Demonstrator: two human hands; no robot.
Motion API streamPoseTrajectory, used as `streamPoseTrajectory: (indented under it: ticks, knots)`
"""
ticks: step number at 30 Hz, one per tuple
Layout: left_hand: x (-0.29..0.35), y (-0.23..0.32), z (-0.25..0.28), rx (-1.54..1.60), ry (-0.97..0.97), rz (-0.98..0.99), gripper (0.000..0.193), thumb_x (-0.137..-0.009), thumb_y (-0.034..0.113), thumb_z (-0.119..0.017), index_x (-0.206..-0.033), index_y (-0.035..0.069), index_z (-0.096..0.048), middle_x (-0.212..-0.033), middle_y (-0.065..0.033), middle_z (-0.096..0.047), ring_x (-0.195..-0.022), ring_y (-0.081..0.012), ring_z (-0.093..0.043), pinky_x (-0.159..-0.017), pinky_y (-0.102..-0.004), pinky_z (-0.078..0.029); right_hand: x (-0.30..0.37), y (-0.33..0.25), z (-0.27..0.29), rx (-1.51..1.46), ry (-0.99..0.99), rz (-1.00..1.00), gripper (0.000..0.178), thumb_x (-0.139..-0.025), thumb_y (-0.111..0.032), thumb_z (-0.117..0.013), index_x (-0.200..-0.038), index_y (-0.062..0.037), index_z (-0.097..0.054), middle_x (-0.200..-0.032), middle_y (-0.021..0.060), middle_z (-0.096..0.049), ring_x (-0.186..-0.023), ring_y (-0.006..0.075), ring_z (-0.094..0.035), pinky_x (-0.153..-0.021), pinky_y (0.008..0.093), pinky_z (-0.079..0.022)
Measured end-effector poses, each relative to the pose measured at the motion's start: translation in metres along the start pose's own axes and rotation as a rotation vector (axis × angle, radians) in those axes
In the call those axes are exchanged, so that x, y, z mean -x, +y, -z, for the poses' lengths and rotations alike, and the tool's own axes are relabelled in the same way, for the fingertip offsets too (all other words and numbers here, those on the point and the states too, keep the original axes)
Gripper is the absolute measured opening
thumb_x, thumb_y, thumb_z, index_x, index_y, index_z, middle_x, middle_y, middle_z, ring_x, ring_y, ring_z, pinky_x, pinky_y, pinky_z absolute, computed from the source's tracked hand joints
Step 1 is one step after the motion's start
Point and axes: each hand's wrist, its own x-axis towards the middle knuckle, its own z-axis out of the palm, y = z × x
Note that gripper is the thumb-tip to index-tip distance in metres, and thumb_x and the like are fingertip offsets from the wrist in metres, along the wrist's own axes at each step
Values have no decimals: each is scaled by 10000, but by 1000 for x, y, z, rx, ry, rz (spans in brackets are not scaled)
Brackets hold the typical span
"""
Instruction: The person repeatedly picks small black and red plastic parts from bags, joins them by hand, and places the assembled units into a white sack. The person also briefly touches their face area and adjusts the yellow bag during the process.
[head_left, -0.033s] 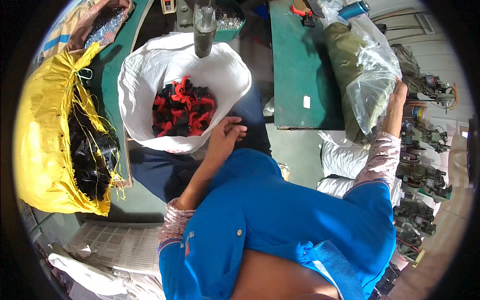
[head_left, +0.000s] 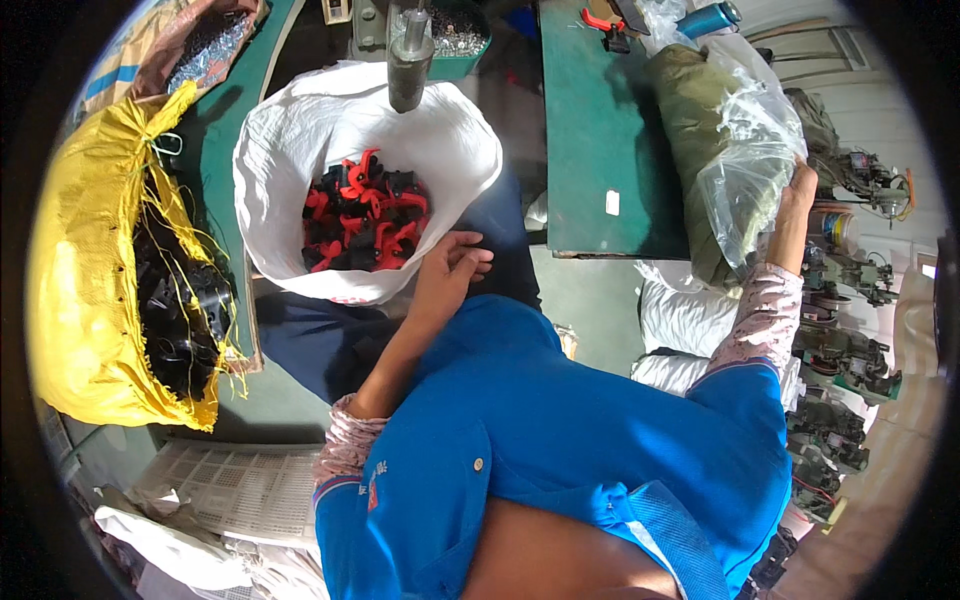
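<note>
My left hand rests on my thigh against the near right side of a white woven sack. Its fingers are loosely bent, slightly apart, and hold nothing visible. Inside the sack lies a heap of small red and black plastic parts. On the right, my right hand is closed at the edge of a clear plastic bag; its fingertips are partly hidden. Under the clear plastic lies an olive-green bundle at the right edge of the green table.
Above the white sack hangs a metal machine head. A green bin of small metal pieces stands behind it. At left sits a yellow sack with black parts. Several machines line the right side. A blue thread spool lies far right.
</note>
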Motion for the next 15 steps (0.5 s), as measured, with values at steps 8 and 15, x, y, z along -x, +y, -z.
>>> streamPoseTrajectory:
  ticks: [8, 15]
  knots:
    - [-11, -21, 1, 25, -60, -73, 205, -899, 92, -484, -1086, 8, -493, -894, -112, -627, -797, -158, -601, -720, -294, -496, 0, 4, 2, 287, 95, 257, 237, -812, -108, -594, -963, 72, -628, -902, 85, -618, -766, 192, -554, -734, 313, -440]
    - [-6, -13, -10, 84, -107, 41, 213, -921, 65, -458, -1130, 31, -478, -981, -134, -614, -847, -167, -591, -763, -305, -494, 85, 72, -44, 687, -388, 243, 309, -859, -59, -547, -1145, 59, -545, -1025, 145, -611, -891, 183, -566, -771, 302, -458]
